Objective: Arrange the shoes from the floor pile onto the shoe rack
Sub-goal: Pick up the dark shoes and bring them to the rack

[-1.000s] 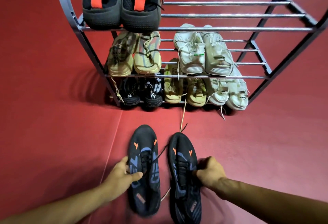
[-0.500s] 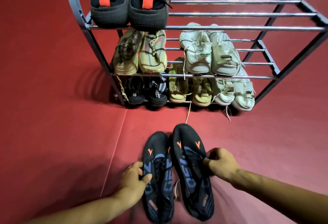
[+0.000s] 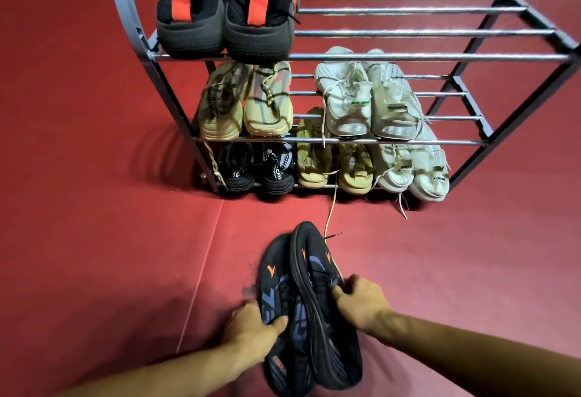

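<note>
Two black shoes with blue and orange marks are pressed together low in the head view, toes toward the rack. My left hand [image 3: 251, 327] grips the left black shoe [image 3: 272, 274] at its side. My right hand [image 3: 361, 301] grips the right black shoe [image 3: 314, 268], which is tilted on edge and overlaps the left one. The metal shoe rack [image 3: 408, 57] stands ahead with three tiers. A black pair with red heel tabs [image 3: 226, 19] sits at the left of the top tier; the right part of that tier holds bare bars.
The middle tier holds a tan pair [image 3: 248, 101] and a white pair [image 3: 364, 98]. The bottom tier holds a black pair [image 3: 254, 167], a yellow pair [image 3: 333, 161] and a white pair [image 3: 415, 170]. A loose lace [image 3: 331, 208] trails over the red floor [image 3: 94, 239].
Both hands have brought the two black shoes together, from lying apart to overlapping. The right shoe has tipped onto its edge against the left one.
</note>
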A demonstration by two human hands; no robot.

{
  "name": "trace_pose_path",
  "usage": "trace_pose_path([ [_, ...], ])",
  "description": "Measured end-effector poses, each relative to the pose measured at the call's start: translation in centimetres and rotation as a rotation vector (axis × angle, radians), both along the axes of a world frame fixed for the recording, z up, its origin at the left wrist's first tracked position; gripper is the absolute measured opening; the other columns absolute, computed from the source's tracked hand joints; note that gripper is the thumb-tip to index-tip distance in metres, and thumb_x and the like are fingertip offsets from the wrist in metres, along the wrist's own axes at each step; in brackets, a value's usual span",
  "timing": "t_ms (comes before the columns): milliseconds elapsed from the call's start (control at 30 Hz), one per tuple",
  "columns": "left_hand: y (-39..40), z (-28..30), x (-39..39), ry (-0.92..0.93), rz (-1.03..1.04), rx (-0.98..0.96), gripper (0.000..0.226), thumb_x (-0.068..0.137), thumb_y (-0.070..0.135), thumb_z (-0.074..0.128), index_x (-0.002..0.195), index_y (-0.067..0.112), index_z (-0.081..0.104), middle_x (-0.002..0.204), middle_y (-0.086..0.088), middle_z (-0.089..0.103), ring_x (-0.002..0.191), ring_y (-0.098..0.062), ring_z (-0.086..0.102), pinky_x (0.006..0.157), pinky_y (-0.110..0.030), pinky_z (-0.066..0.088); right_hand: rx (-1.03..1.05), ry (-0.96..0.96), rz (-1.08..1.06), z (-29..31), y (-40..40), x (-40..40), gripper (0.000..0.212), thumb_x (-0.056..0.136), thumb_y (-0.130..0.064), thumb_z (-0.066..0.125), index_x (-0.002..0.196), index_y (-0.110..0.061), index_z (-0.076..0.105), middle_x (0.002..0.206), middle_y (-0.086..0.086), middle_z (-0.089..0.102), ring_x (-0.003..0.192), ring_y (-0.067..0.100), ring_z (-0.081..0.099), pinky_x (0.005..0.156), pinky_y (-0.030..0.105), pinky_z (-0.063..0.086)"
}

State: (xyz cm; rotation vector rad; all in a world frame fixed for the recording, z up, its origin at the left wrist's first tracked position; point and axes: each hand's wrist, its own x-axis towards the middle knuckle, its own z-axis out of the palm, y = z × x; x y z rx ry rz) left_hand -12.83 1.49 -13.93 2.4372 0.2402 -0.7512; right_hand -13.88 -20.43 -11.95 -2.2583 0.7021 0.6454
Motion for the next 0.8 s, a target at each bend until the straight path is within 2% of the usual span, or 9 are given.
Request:
trace_pose_path([
  [100,1.1,-0.5,-0.5,-0.054,-0.003,-0.100,0.023,0.084,0.042,0.075,0.099,0.029,0.063,0.098,0.016,0.072,0.095,-0.008,0.068,0.087,-0.023,0.052,-0.017,0.006,0.144,-0.2,-0.5,-2.2,0.037,0.103,-0.040,0.046,0.072,-0.021,0.050,0.110,0.017,0.073,0.106,0.034,0.066,0.071,0.026,0.036],
  [167,1.6,-0.8,-0.9,-0.056,-0.022,-0.143,0.021,0.082,0.041,0.075,0.092,0.027,0.062,0.095,0.015,0.073,0.092,-0.006,0.069,0.089,-0.028,0.054,-0.035,-0.094,0.244,-0.3,-1.3,-3.1,0.038,0.104,-0.031,0.045,0.068,-0.027,0.034,0.105,0.019,0.072,0.102,0.039,0.063,0.069,0.025,0.028],
  [233,1.9,-0.8,-1.0,-0.087,0.005,-0.172,0.020,0.078,0.037,0.077,0.082,0.023,0.063,0.078,0.010,0.072,0.074,-0.003,0.065,0.079,-0.032,0.057,-0.029,-0.202,0.311,0.2,-1.9,-3.4,0.035,0.102,-0.028,0.044,0.070,-0.029,0.031,0.091,0.015,0.070,0.088,0.038,0.060,0.069,0.030,0.031],
  [367,2.1,2.6,-0.5,-0.235,0.039,-0.210,0.022,0.069,0.036,0.078,0.070,0.027,0.059,0.052,0.009,0.054,0.050,-0.006,0.043,0.058,-0.024,0.044,0.046,-0.306,0.347,3.5,-2.3,-3.3,0.034,0.102,-0.026,0.047,0.072,-0.030,0.033,0.062,-0.009,0.044,0.060,0.008,0.041,0.070,0.034,0.037],
  [467,2.1,6.4,0.2,-0.277,0.022,-0.258,0.019,0.071,0.036,0.078,0.071,0.036,0.060,0.051,0.013,0.051,0.049,-0.005,0.045,0.054,-0.020,0.038,0.092,-0.391,0.322,6.9,-2.6,-3.6,0.026,0.101,-0.026,0.049,0.078,-0.037,0.048,0.060,-0.016,0.052,0.059,0.000,0.041,0.067,0.025,0.042],
  [533,1.9,9.2,0.6,-0.287,0.006,-0.341,0.017,0.074,0.030,0.079,0.070,0.032,0.063,0.049,0.010,0.050,0.047,-0.005,0.044,0.056,-0.024,0.040,0.123,-0.448,0.356,10.6,-2.9,-3.5,0.042,0.101,-0.021,0.048,0.082,-0.058,0.051,0.065,-0.028,0.056,0.062,-0.003,0.046,0.064,0.013,0.040],
  [600,1.5,12.2,0.9,-0.335,-0.028,-0.401,0.019,0.075,0.025,0.080,0.066,0.029,0.065,0.046,0.006,0.050,0.044,-0.004,0.043,0.054,-0.023,0.039,0.119,-0.496,0.418,14.9,-3.4,-3.2,0.057,0.102,-0.016,0.047,0.079,-0.067,0.049,0.066,-0.034,0.056,0.064,-0.007,0.049,0.062,0.010,0.037],
  [700,0.1,17.4,2.3,-0.417,-0.049,-0.515,0.033,0.080,0.006,0.080,0.056,0.022,0.063,0.043,0.004,0.048,0.039,-0.003,0.039,0.046,-0.016,0.034,0.067,-0.621,0.465,21.7,-4.6,-2.5,0.049,0.102,-0.015,0.047,0.077,-0.058,0.051,0.066,-0.029,0.055,0.062,-0.005,0.047,0.060,0.011,0.036],
  [800,-2.3,22.9,4.9,-0.546,-0.096,-0.610,0.025,0.082,0.013,0.080,0.063,0.011,0.064,0.045,0.006,0.048,0.043,-0.005,0.039,0.046,-0.018,0.033,-0.001,-0.747,0.440,27.3,-7.0,-0.3,0.032,0.101,-0.019,0.047,0.071,-0.031,0.048,0.061,-0.021,0.051,0.056,-0.001,0.044,0.055,0.014,0.035],
])
